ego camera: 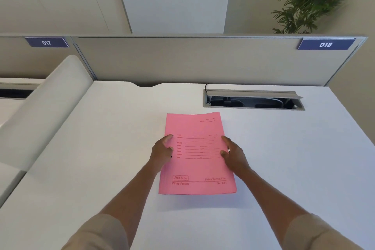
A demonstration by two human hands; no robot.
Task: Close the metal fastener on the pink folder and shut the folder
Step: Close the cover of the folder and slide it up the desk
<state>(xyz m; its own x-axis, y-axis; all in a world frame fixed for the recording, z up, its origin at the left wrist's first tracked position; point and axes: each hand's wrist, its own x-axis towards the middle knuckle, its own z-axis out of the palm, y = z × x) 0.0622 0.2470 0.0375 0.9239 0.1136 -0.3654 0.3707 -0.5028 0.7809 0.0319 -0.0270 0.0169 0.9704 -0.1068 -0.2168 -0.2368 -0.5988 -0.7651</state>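
The pink folder (pixel 196 168) lies flat and closed on the white desk (pixel 284 158), front cover up with red printed lines and the word DELUXE. My left hand (pixel 161 150) rests on the folder's left edge, fingers on the cover. At the right edge, my right hand (pixel 233 155) grips the folder with the thumb on top and the fingers at the side. The metal fastener is hidden inside the closed cover.
An open cable tray (pixel 253 100) with a raised grey lid is sunk into the desk behind the folder. A grey partition (pixel 203 59) labelled 018 closes the far edge. A white curved divider (pixel 46 103) stands at the left. A plant (pixel 312 2) is behind the partition.
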